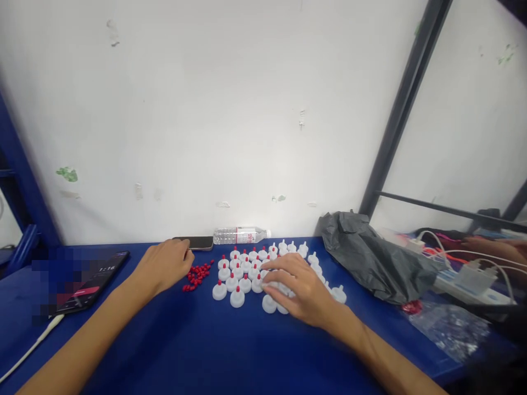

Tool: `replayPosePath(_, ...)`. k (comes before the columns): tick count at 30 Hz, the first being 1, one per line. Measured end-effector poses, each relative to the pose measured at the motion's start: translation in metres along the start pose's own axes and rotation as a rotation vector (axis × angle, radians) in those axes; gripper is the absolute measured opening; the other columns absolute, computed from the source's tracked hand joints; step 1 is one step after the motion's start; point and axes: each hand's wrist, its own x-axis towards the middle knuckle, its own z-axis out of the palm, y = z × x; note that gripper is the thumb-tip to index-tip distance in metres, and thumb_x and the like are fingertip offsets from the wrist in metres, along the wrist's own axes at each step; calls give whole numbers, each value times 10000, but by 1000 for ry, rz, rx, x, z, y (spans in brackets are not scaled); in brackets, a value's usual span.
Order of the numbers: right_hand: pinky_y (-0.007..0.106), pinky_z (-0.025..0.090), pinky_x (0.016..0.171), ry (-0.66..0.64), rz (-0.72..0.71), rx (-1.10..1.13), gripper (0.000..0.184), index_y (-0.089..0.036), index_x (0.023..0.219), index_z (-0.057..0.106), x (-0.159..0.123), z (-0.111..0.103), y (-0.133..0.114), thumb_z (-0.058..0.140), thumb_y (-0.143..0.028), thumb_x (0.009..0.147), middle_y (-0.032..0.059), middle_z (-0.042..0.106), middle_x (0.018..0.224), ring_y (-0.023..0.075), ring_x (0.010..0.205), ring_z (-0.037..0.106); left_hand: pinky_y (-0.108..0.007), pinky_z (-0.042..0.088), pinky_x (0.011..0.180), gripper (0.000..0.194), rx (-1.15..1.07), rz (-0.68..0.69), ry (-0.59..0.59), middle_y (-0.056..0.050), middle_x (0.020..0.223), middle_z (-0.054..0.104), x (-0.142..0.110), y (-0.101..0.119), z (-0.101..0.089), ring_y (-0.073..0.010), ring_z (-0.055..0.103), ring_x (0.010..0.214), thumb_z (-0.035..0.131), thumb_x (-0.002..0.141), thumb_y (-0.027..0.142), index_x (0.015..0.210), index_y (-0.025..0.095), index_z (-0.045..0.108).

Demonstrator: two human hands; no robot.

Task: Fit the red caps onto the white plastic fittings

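Note:
My left hand (167, 266) is at the left edge of a loose pile of small red caps (197, 276). Its fingers are bent and held together, and whatever is between the tips is hidden. Over the white nozzle lids (269, 304) my right hand (298, 288) reaches in from the right, fingers curved and apart, with no object visible in them. It covers some of the lids. The lids on the left, such as the front red-tipped lid (237, 298), wear red caps. Those at the back and right, such as the bare lid (338, 294), have uncapped white nozzles.
A clear bottle (241, 235) lies against the wall beside a dark phone (201, 243). Another phone (93, 282) with a lit screen and white cable (33, 348) lies at left. On the right are a grey plastic bag (370, 258), a power strip (473, 282) and a clear bag (453, 329).

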Motion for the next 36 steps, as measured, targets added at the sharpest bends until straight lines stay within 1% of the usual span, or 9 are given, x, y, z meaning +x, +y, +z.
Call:
replayPosePath(3, 383, 470, 852, -62, -112, -68, 74, -203, 978, 642, 10, 8, -10, 625, -273, 959, 49, 716, 945, 176, 849, 634, -361, 405, 660, 253, 14, -6, -95, -149, 939, 715, 0, -5, 9, -320, 676, 836, 362, 897, 223, 859, 182, 608)
replayPosePath(6, 378, 453, 857, -89, -213, -131, 131, -194, 931, 655, 19, 20, -6, 586, -298, 972, 18, 682, 788, 155, 730, 584, -367, 429, 680, 239, 8, -8, -172, -155, 986, 725, -1, -11, 12, -327, 684, 879, 399, 878, 189, 892, 176, 637)
replayPosePath(9, 366, 436, 872, -109, -234, -110, 185, -192, 859, 655, 19, 30, 4, 563, -302, 976, -5, 652, 688, 140, 663, 553, -346, 423, 667, 225, -19, -14, -235, -120, 1004, 734, -1, -16, 14, -304, 685, 883, 445, 839, 145, 901, 195, 656)
replayPosePath(11, 362, 422, 894, -115, -200, -60, 191, -191, 847, 656, 15, 31, 8, 568, -302, 975, -19, 635, 651, 131, 639, 542, -332, 415, 669, 257, -39, -15, -258, -96, 1033, 732, -1, -19, 16, -290, 679, 908, 455, 813, 106, 915, 212, 666)
replayPosePath(16, 345, 395, 912, -206, -67, 26, 193, -199, 877, 682, 2, 28, 13, 602, -345, 974, -28, 654, 666, 124, 653, 553, -312, 396, 677, 312, -70, -14, -276, -75, 1052, 719, 0, -22, 19, -262, 662, 915, 470, 797, 72, 958, 232, 685)
replayPosePath(23, 367, 377, 979, -349, -10, 31, 232, -216, 946, 717, -4, 31, 19, 576, -394, 993, -7, 724, 739, 136, 678, 600, -300, 361, 653, 151, -97, -46, -291, -68, 1003, 728, 4, -25, 19, -261, 659, 880, 594, 836, 232, 960, 229, 681)
replayPosePath(27, 358, 373, 1016, -375, -4, 68, 238, -224, 989, 708, -4, 29, 18, 553, -404, 1004, -10, 753, 813, 131, 731, 652, -296, 354, 650, 136, -122, -51, -324, -52, 973, 737, 4, -24, 17, -250, 663, 864, 607, 819, 201, 926, 230, 686)
replayPosePath(32, 344, 330, 1108, -404, 3, 145, 207, -216, 1040, 687, -3, 29, 13, 525, -342, 1026, -23, 773, 906, 112, 794, 693, -283, 357, 641, 167, -153, -33, -347, -28, 922, 744, 2, -21, 16, -228, 667, 835, 578, 811, 157, 911, 231, 689)
replayPosePath(36, 377, 348, 1088, -391, 20, 98, 187, -228, 1045, 689, -3, 29, 12, 554, -354, 1012, -13, 773, 904, 139, 824, 694, -266, 363, 627, 180, -177, -18, -368, -3, 893, 745, 1, -20, 17, -208, 668, 816, 594, 784, 143, 899, 241, 692)
